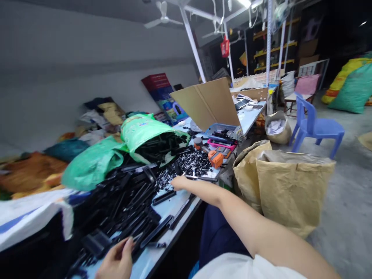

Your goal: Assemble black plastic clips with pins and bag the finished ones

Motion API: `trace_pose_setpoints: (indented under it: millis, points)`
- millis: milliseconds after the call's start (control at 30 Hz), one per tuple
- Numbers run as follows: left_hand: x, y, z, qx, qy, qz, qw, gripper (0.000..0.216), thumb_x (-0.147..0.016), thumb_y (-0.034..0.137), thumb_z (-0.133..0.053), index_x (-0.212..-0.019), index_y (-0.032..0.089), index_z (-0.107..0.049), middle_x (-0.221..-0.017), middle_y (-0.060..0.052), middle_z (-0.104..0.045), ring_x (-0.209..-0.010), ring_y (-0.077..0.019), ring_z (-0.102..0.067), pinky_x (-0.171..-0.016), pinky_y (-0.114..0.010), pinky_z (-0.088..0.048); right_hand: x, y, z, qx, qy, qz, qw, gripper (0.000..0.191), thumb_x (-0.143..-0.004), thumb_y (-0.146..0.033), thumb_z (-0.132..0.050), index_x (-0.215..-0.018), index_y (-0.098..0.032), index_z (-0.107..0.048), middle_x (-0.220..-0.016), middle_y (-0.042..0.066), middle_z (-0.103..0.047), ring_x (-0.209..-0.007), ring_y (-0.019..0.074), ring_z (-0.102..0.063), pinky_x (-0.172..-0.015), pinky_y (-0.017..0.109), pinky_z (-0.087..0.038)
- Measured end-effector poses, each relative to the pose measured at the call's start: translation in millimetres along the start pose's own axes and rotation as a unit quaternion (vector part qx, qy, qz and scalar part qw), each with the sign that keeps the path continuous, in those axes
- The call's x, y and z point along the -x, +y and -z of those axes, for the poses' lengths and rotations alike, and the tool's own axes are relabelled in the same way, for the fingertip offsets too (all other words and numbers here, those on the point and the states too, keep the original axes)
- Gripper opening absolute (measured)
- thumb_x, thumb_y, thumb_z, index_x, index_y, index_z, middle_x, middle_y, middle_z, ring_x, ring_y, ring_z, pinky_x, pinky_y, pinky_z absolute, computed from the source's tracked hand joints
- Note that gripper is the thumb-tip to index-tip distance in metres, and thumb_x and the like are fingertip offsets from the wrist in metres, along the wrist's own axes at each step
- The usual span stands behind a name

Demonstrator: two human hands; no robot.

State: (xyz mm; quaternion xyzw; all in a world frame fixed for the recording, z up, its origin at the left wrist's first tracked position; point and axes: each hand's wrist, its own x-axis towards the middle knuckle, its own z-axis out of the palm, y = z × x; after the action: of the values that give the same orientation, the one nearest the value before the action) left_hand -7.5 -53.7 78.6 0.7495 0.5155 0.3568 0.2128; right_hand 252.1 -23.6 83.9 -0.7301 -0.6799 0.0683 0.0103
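Observation:
My right hand (180,182) reaches far out across the table (171,207) to a heap of small black and white parts (194,162). Its fingers are curled down onto the parts; what they pinch is hidden. My left hand (117,261) is low at the near edge, fingers wrapped round a long black plastic strip (136,242). A big pile of black strips (124,201) lies between the two hands. A green sack (147,135) spills more black parts behind the pile.
An orange tool (215,159), a pink tray (222,145) and a blue basket (222,130) sit beyond the small parts. A cardboard flap (207,102) stands behind them. Brown paper sacks (290,186) stand right of the table. A blue plastic chair (315,128) is farther back.

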Motion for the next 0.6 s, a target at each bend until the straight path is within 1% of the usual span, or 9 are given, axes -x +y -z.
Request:
trace_pose_setpoints:
  millis: [67,100,200,267,367,433,533,600]
  points:
    - [-1,-2,-1,0.009,0.029,0.017,0.999,0.029,-0.062,0.051,-0.051,-0.068,0.024,-0.059,-0.057,-0.002,-0.066,-0.064,-0.0257,-0.066,-0.055,-0.033,-0.051,-4,0,-2,0.009,-0.011,0.002,1.000,0.030,-0.088,-0.033,-0.052,-0.111,-0.014,-0.054,-0.109,0.006,-0.056,-0.093,0.0174,-0.057,-0.080,0.037,-0.050]
    - [-1,-6,-3,0.016,0.038,0.024,0.999,0.030,-0.062,0.051,-0.051,-0.068,0.023,-0.059,-0.058,-0.002,-0.066,-0.066,-0.0257,-0.066,-0.057,-0.033,-0.052,-8,0,-4,0.014,-0.016,0.004,1.000,0.032,-0.088,-0.034,-0.051,-0.113,-0.014,-0.053,-0.111,0.007,-0.055,-0.095,0.0179,-0.056,-0.081,0.038,-0.049]
    - [-4,-21,-8,0.036,0.052,0.052,0.997,0.031,-0.062,0.050,-0.049,-0.071,0.022,-0.059,-0.063,-0.004,-0.067,-0.070,-0.0245,-0.066,-0.067,-0.034,-0.053,-25,2,-12,0.033,-0.029,0.012,0.999,0.032,-0.087,-0.034,-0.052,-0.113,-0.015,-0.052,-0.112,0.007,-0.055,-0.096,0.0178,-0.056,-0.081,0.038,-0.049]
    - [-6,-35,-13,0.044,0.056,0.073,0.995,0.033,-0.062,0.049,-0.048,-0.073,0.021,-0.060,-0.066,-0.005,-0.068,-0.070,-0.0238,-0.066,-0.070,-0.035,-0.052,-40,4,-17,0.046,-0.029,0.015,0.998,0.029,-0.088,-0.033,-0.051,-0.110,-0.014,-0.054,-0.110,0.007,-0.057,-0.096,0.0177,-0.057,-0.082,0.038,-0.049]
    - [-8,-57,-22,0.060,0.055,0.100,0.992,0.034,-0.064,0.050,-0.048,-0.075,0.019,-0.060,-0.068,-0.006,-0.068,-0.070,-0.0230,-0.066,-0.071,-0.034,-0.051,-64,5,-23,0.061,-0.011,0.013,0.998,0.022,-0.090,-0.022,-0.045,-0.104,-0.013,-0.060,-0.108,0.011,-0.060,-0.100,0.0184,-0.056,-0.084,0.031,-0.046]
    - [-10,-70,-29,0.071,0.054,0.115,0.989,0.034,-0.066,0.049,-0.047,-0.077,0.019,-0.059,-0.071,-0.007,-0.068,-0.070,-0.0223,-0.065,-0.071,-0.034,-0.051,-82,5,-24,0.068,0.007,0.006,0.998,0.025,-0.089,-0.014,-0.041,-0.105,-0.013,-0.060,-0.112,0.014,-0.059,-0.104,0.0187,-0.054,-0.083,0.027,-0.044]
    - [-15,-84,-39,0.080,0.062,0.138,0.985,0.031,-0.071,0.044,-0.044,-0.079,0.018,-0.058,-0.074,-0.007,-0.068,-0.072,-0.0210,-0.065,-0.070,-0.033,-0.051,-112,4,-26,0.077,0.033,-0.026,0.996,0.035,-0.088,-0.007,-0.033,-0.112,-0.011,-0.057,-0.117,0.018,-0.056,-0.110,0.0214,-0.049,-0.084,0.031,-0.042]
    - [-21,-90,-44,0.077,0.061,0.143,0.985,0.029,-0.074,0.040,-0.042,-0.081,0.017,-0.058,-0.076,-0.007,-0.067,-0.072,-0.0199,-0.065,-0.070,-0.032,-0.051,-135,4,-28,0.083,0.037,-0.054,0.994,0.038,-0.087,-0.004,-0.029,-0.113,-0.007,-0.056,-0.116,0.023,-0.056,-0.111,0.0248,-0.047,-0.084,0.036,-0.040]
